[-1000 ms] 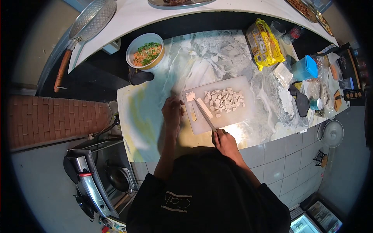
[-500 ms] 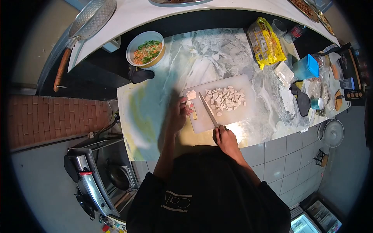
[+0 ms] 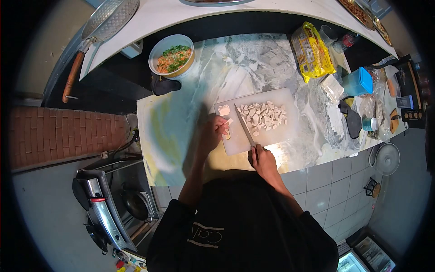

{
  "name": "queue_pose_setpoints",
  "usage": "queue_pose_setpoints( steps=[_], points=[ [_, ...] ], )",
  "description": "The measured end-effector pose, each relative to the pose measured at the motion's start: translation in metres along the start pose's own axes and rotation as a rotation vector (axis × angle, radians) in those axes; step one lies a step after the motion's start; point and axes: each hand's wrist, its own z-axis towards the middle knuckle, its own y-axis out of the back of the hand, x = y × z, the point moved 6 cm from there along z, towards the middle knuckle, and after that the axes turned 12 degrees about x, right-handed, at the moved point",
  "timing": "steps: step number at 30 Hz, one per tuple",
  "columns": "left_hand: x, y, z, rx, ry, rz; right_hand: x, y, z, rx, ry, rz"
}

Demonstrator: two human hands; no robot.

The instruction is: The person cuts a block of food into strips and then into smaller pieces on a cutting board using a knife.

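Observation:
A white cutting board (image 3: 283, 136) lies on the counter in front of me. My right hand (image 3: 263, 159) grips the handle of a kitchen knife (image 3: 245, 126), whose blade rests across the board with its tip pointing away from me. Over the board's left edge, my left hand (image 3: 216, 131) pinches a small pale pink piece of food (image 3: 229, 122). Just beyond those fingers sits a larger pale pink block (image 3: 224, 110). Right of the blade, a heap of cut pale chunks (image 3: 263, 114) is spread over the board.
A round bowl (image 3: 190, 63) of chopped orange and green vegetables stands at the back left, beside a dark cloth (image 3: 164, 85). To the back right are a yellow packet (image 3: 315, 54), a blue-lidded container (image 3: 358, 81) and a small jar (image 3: 369, 124). A perforated pan (image 3: 108, 20) overhangs the raised ledge.
My left hand has shifted slightly right and turned, bringing the pinched piece away from the block and closer to the blade. The knife and the chunks stay nearly in place.

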Motion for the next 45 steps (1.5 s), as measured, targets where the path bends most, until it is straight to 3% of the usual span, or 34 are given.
queue_pose_setpoints(
  steps=[4,7,10,14,25,45],
  points=[
    [-0.010,-0.002,0.006,-0.005,-0.053,0.265,0.000,-0.003,-0.003,-0.002,0.029,0.010],
    [-0.027,-0.004,0.006,0.010,-0.202,0.321,0.002,-0.001,-0.006,-0.012,0.051,0.013],
    [-0.036,-0.005,0.005,-0.025,-0.231,0.383,0.004,-0.002,-0.007,-0.002,0.046,0.018],
    [-0.031,-0.008,0.006,0.021,-0.232,0.356,0.005,0.001,-0.008,0.001,0.063,0.014],
    [-0.028,-0.007,0.002,-0.089,-0.338,0.437,0.003,-0.004,-0.009,0.058,0.036,-0.063],
    [-0.018,-0.009,0.003,-0.096,-0.338,0.443,0.000,-0.012,-0.010,0.072,0.038,-0.063]
  ],
)
